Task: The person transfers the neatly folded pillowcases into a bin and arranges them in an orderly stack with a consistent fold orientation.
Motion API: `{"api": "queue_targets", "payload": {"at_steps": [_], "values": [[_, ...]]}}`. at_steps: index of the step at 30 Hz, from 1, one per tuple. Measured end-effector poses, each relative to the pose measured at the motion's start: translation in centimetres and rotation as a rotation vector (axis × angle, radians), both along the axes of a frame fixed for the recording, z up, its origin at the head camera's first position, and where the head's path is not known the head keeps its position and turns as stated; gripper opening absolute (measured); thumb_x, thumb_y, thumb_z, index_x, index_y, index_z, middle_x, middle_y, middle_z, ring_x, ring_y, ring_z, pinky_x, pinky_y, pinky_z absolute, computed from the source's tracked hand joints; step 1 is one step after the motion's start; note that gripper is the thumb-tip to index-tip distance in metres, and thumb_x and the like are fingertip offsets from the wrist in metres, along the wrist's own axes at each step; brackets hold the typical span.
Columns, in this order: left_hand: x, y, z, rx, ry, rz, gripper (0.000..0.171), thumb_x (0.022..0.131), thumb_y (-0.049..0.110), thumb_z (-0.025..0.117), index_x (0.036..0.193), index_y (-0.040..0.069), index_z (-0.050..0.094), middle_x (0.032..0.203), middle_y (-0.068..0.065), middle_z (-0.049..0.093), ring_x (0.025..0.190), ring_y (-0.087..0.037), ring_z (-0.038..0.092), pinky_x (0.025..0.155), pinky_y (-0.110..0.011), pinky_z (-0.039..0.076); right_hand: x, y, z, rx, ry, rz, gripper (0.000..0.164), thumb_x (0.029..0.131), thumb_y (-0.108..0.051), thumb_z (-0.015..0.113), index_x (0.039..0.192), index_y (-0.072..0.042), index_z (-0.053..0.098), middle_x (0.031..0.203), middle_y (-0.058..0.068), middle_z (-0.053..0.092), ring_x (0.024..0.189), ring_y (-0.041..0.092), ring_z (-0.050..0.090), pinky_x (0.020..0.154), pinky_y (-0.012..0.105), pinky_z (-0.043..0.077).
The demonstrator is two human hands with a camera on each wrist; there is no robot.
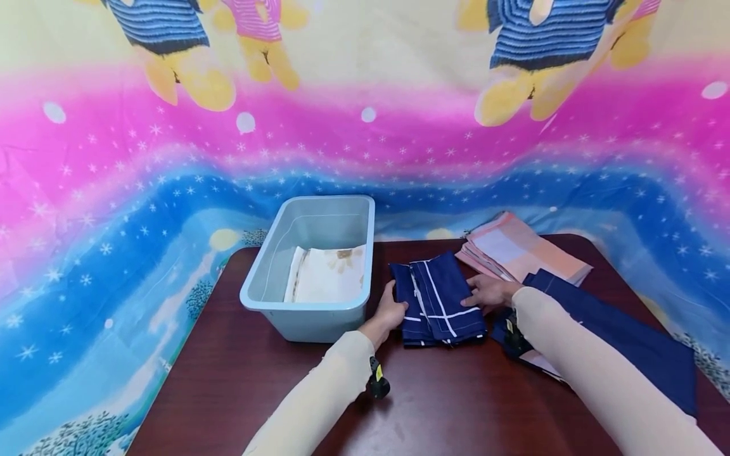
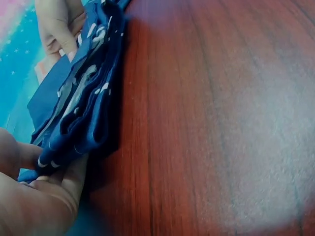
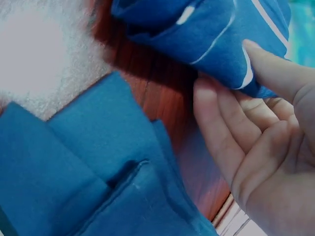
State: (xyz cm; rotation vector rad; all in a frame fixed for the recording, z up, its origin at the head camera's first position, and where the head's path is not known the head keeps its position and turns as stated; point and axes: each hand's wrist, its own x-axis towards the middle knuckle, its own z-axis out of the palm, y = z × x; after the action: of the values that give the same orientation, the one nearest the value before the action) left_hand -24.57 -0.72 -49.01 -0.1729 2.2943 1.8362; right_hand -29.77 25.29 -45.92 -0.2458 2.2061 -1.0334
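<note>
A folded navy cloth with white lines (image 1: pixel 442 297) is held between both hands above the table. My left hand (image 1: pixel 389 311) pinches its left edge; in the left wrist view the thumb lies over the cloth's layers (image 2: pixel 81 118) and the fingers under them. On the opposite side my right hand (image 1: pixel 489 292) grips the right edge, thumb on top and fingers beneath, as the right wrist view shows. Several folded layers are visible at the near edge. Just left of my left hand stands a light blue-grey plastic bin (image 1: pixel 322 316).
Inside the bin lies a folded white cloth with a brown flower print (image 1: pixel 331 275). Folded pink checked fabric (image 1: pixel 519 244) lies at the back right. A plain navy cloth (image 1: pixel 621 335) spreads under my right forearm. All stand on a dark red-brown wooden table (image 1: pixel 228 380), with a patterned curtain (image 1: pixel 371 145) behind.
</note>
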Motion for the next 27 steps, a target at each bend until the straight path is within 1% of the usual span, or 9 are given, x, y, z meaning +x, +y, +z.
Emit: {"api": "queue_targets", "payload": {"at_steps": [1,3,6,9,13,17,21,27], "values": [[0.0,0.1,0.0,-0.01,0.017,0.005,0.065,0.096,-0.004,0.049,0.157,0.008,0.029,0.154,-0.022,0.042,0.135,-0.035,0.05,0.112,-0.048,0.043,0.0,0.0,0.1,-0.002,0.009,0.012,0.053,0.1,-0.013,0.063,0.142,0.012,0.042,0.127,0.027,0.066,0.104,0.029,0.072,0.09,0.049,0.059],[0.0,0.2,-0.1,-0.032,0.042,0.009,0.067,0.094,-0.005,0.051,0.156,0.006,0.03,0.156,-0.021,0.041,0.142,-0.036,0.042,0.119,-0.049,0.035,0.1,0.0,0.2,-0.011,0.023,0.019,0.051,0.1,-0.013,0.062,0.141,0.012,0.043,0.126,0.026,0.067,0.103,0.027,0.072,0.089,0.048,0.059],[0.1,0.2,0.0,-0.037,0.052,0.007,0.07,0.091,-0.007,0.053,0.156,0.006,0.029,0.157,-0.022,0.04,0.144,-0.037,0.04,0.12,-0.05,0.032,0.2,-0.2,0.3,-0.038,0.039,0.018,0.051,0.101,-0.012,0.061,0.143,0.011,0.043,0.126,0.025,0.068,0.105,0.027,0.072,0.089,0.049,0.059],[0.1,0.1,0.3,-0.052,0.056,0.008,0.073,0.09,-0.008,0.054,0.156,0.007,0.028,0.157,-0.022,0.04,0.142,-0.038,0.043,0.118,-0.049,0.036,0.2,-0.5,0.5,-0.067,0.05,0.002,0.052,0.101,-0.011,0.06,0.145,0.01,0.042,0.127,0.024,0.068,0.105,0.027,0.073,0.089,0.048,0.059],[0.4,-0.2,0.7,-0.084,0.046,0.007,0.075,0.092,-0.008,0.055,0.158,0.011,0.026,0.157,-0.022,0.041,0.141,-0.04,0.046,0.113,-0.049,0.042,0.3,-0.8,1.0,-0.099,0.06,-0.003,0.052,0.102,-0.01,0.058,0.146,0.01,0.04,0.126,0.026,0.068,0.104,0.027,0.073,0.087,0.047,0.06],[0.7,-0.3,1.3,-0.099,0.043,-0.009,0.074,0.094,-0.005,0.056,0.159,0.014,0.025,0.157,-0.021,0.042,0.143,-0.039,0.046,0.112,-0.049,0.044,0.6,-0.7,1.4,-0.108,0.093,0.01,0.05,0.103,-0.009,0.057,0.145,0.011,0.04,0.127,0.028,0.066,0.105,0.03,0.073,0.086,0.048,0.06],[1.0,0.0,1.8,-0.099,0.052,-0.013,0.074,0.095,-0.004,0.056,0.159,0.016,0.025,0.154,-0.02,0.045,0.14,-0.037,0.049,0.11,-0.048,0.046,0.9,-0.3,1.9,-0.106,0.121,0.018,0.05,0.103,-0.01,0.057,0.145,0.01,0.04,0.129,0.029,0.065,0.107,0.031,0.072,0.085,0.046,0.06],[1.5,0.3,2.0,-0.132,0.055,0.001,0.075,0.095,-0.001,0.059,0.158,0.022,0.026,0.149,-0.021,0.052,0.137,-0.034,0.052,0.108,-0.047,0.048,1.3,0.1,2.2,-0.131,0.126,0.023,0.051,0.102,-0.009,0.057,0.146,0.011,0.038,0.13,0.029,0.065,0.107,0.03,0.072,0.084,0.044,0.06]]}}
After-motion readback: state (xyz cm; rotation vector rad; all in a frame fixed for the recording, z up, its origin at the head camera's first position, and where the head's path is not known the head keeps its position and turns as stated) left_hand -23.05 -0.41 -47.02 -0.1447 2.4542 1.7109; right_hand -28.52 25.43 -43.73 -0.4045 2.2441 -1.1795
